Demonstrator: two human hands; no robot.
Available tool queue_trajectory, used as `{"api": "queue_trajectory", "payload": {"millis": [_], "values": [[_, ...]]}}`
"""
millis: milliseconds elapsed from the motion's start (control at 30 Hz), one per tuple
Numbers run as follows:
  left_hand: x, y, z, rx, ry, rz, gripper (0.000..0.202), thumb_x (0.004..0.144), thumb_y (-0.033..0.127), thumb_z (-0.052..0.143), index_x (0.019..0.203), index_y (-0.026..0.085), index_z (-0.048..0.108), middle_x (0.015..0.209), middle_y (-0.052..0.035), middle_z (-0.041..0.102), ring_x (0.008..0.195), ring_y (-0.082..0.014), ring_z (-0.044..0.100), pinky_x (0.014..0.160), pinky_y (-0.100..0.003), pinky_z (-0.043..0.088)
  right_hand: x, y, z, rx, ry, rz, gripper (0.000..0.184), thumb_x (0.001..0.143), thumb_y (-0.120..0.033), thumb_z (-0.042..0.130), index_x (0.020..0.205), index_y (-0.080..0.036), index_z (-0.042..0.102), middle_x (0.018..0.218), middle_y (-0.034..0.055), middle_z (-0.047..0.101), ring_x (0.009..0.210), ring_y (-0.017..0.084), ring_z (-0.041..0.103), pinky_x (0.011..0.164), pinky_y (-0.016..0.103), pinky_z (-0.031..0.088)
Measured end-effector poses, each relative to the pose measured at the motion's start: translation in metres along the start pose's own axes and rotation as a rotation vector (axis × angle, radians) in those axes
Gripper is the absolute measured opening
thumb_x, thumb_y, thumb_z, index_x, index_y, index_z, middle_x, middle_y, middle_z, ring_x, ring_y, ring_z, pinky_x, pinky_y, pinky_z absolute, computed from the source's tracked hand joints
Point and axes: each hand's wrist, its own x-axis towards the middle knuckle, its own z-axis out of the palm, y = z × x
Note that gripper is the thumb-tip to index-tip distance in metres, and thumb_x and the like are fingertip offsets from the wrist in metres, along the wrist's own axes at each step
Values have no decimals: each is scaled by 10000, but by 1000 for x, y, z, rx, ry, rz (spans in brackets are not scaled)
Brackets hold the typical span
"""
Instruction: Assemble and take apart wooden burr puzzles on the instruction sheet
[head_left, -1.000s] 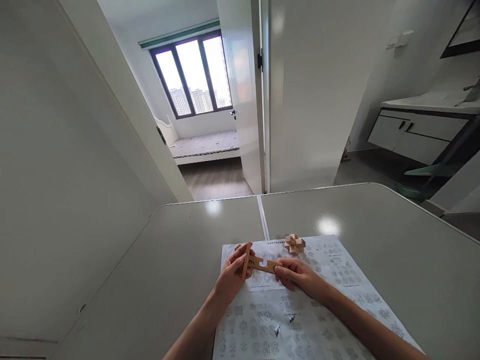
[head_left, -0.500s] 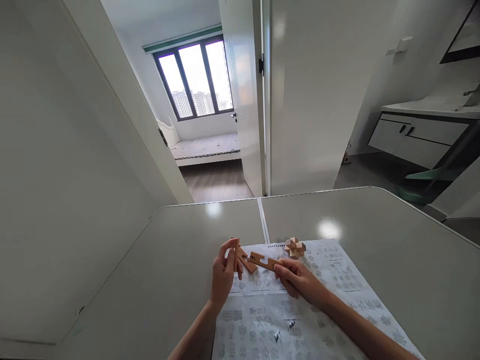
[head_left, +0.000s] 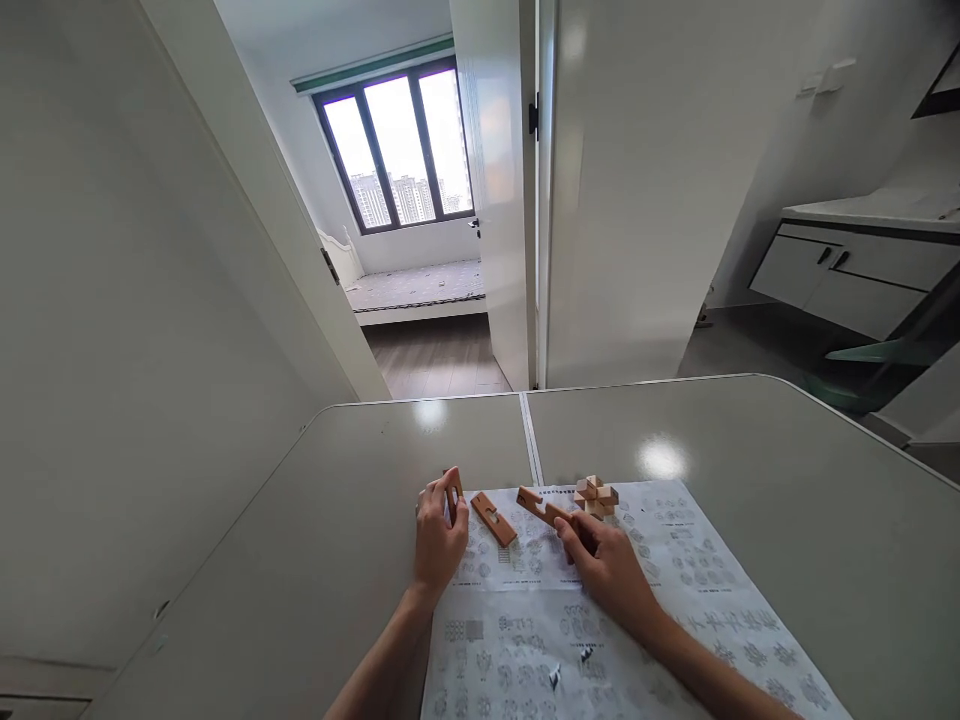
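Note:
My left hand (head_left: 441, 530) grips a notched wooden puzzle piece (head_left: 453, 492), which stands on edge between thumb and fingers. In my right hand (head_left: 604, 558) is another flat wooden piece (head_left: 536, 505) with a cut-out, pinched at its right end and pointing up to the left. Between the hands, a third notched wooden piece (head_left: 493, 520) lies flat on the printed paper sheet (head_left: 540, 600). An assembled wooden burr puzzle (head_left: 596, 496) of crossed pale blocks sits on the sheet just beyond my right hand.
The sheet, printed with puzzle diagrams, has small torn spots near the front. It covers part of a pale glossy table (head_left: 337, 540) with a seam (head_left: 531, 440) across it. Beyond stand an open door (head_left: 499, 200) and a bed (head_left: 420, 288).
My hands have moved apart: the left goes left with its piece, the right slightly right with its own. The flat piece between them now shows fully.

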Motion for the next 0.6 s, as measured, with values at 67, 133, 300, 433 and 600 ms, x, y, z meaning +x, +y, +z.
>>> {"api": "queue_trajectory", "payload": {"millis": [67,133,300,433,600], "values": [[0,-5,0,174,-36,21,452,874,207,638,1324,251,668,1275,-101,688,1268,-315,562,1109,-478,418,-1,-2,-1,-7,-14,-2,497,1018,-635,468,757,-226,579,627,21,603,565,204,532,556,313,385],[-1,-9,1,301,-58,46,471,897,226,598,1366,249,634,1294,-103,679,1292,-314,553,1111,-498,432,-2,-4,-1,-10,-30,1,483,1028,-612,460,766,-224,578,640,19,621,570,202,548,559,306,393],[-2,-18,4,444,-53,89,478,923,271,584,1400,254,612,1310,-104,673,1320,-314,549,1138,-530,431,-3,-5,-1,-21,-23,3,491,1032,-607,454,746,-223,564,627,8,605,557,192,538,550,297,378],[-3,-22,4,471,-88,83,491,945,293,560,1433,255,599,1369,-97,667,1372,-315,530,1164,-531,416,-3,-1,0,-21,-24,-6,490,1031,-607,460,750,-221,569,622,7,604,559,190,534,545,291,374],[-3,-23,3,495,-116,77,503,938,284,555,1435,235,607,1418,-90,668,1414,-316,520,1191,-551,395,-3,1,1,-47,-29,-6,484,1034,-597,451,755,-222,577,618,9,614,553,197,553,547,290,381]]}}
